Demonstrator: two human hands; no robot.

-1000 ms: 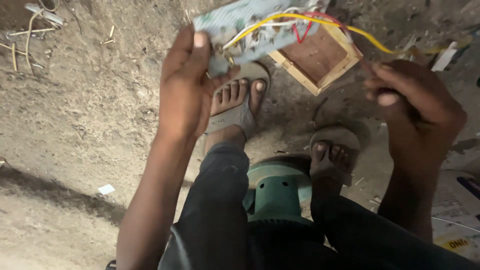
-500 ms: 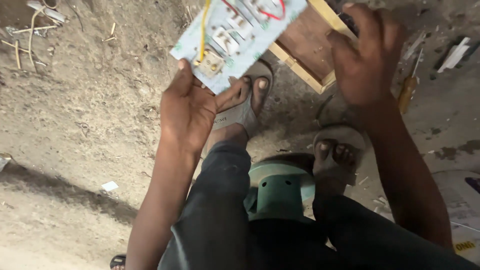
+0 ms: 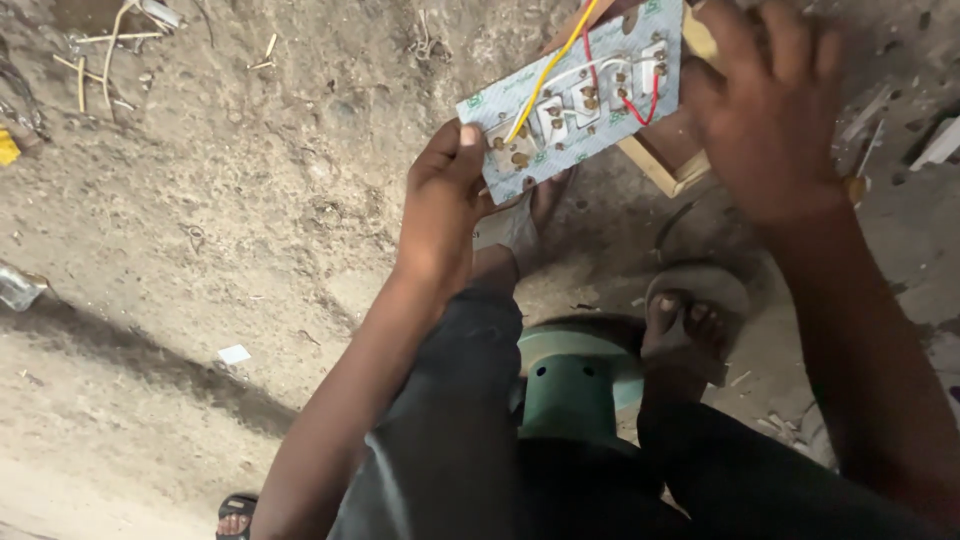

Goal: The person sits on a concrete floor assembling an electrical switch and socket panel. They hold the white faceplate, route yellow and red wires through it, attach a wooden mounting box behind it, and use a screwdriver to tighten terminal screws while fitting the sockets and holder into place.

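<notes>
switch plate [image 3: 575, 100]: pale blue-grey rectangular panel, flipped back-side up so the white switch bodies and brass terminals show | tilted, right end higher, held up off the dirt | wiring: yellow wire [image 3: 548, 68] runs off the top edge, red wire [image 3: 640, 105] loops between terminals, plus white jumpers | pinched at its lower-left corner

Bare forearms, dark trousers [image 3: 470, 440], sandals [image 3: 700, 290]
</notes>
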